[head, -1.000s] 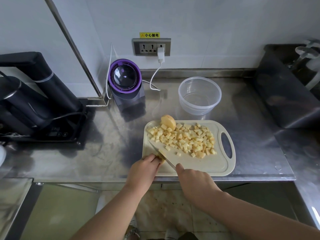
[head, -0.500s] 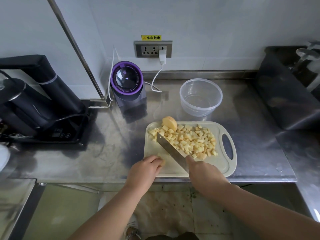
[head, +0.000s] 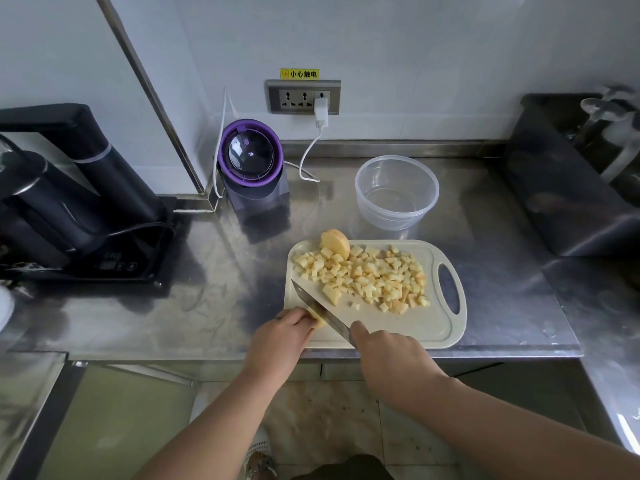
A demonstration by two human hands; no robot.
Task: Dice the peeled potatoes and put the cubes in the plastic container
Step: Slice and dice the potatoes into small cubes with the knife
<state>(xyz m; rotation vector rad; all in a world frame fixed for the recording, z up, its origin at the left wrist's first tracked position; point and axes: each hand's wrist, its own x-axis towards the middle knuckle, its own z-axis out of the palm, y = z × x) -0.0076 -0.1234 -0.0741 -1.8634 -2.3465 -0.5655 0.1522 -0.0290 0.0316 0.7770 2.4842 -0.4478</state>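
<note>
Yellow sticker (head: 299, 74) reads "小心触电". On the brushed steel counter (head: 173, 306), a beige cutting board (head: 415, 327) carries pale potato cubes (head: 374, 275). The clear round plastic container (head: 396, 192) stands just behind it. The left hand (head: 280, 337) curls on a potato piece (head: 319, 320). The right hand (head: 388, 355) apparently grips the knife (head: 318, 310), whose handle is hidden.

left hand (head: 280, 336): bare, as is its forearm;
right hand (head: 384, 355): bare likewise;
garment (head: 346, 470): dark (only an edge shows);
shoe (head: 258, 460): pale, blurred
</note>
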